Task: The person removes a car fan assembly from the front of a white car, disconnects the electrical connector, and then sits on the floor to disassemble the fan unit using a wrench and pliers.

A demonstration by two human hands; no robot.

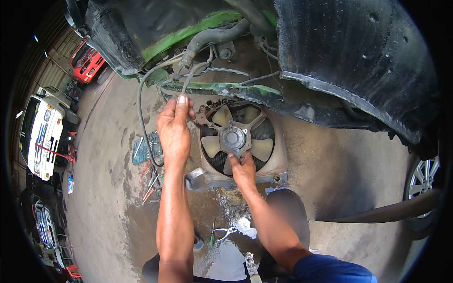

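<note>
My left hand (174, 126) reaches up under the green car body (198, 28) and pinches a thin grey cable (191, 75) that hangs from it, beside the upper left corner of a radiator fan assembly (278, 160). The assembly has a pale fan (234, 137) in a round shroud and leans on the wet concrete. My right hand (243, 170) grips the lower spoke of the fan frame just under the hub. A black hose (140, 111) loops down to the left of my left hand.
Pliers (222, 233) lie in a puddle near my knee. Several hand tools (151, 181) and a blue-green box (144, 150) lie on the floor at left. A black fender liner (358, 56) overhangs at right, with a wheel (424, 177). Parked vehicles, a red one (87, 61) and a white one (42, 132), line the left.
</note>
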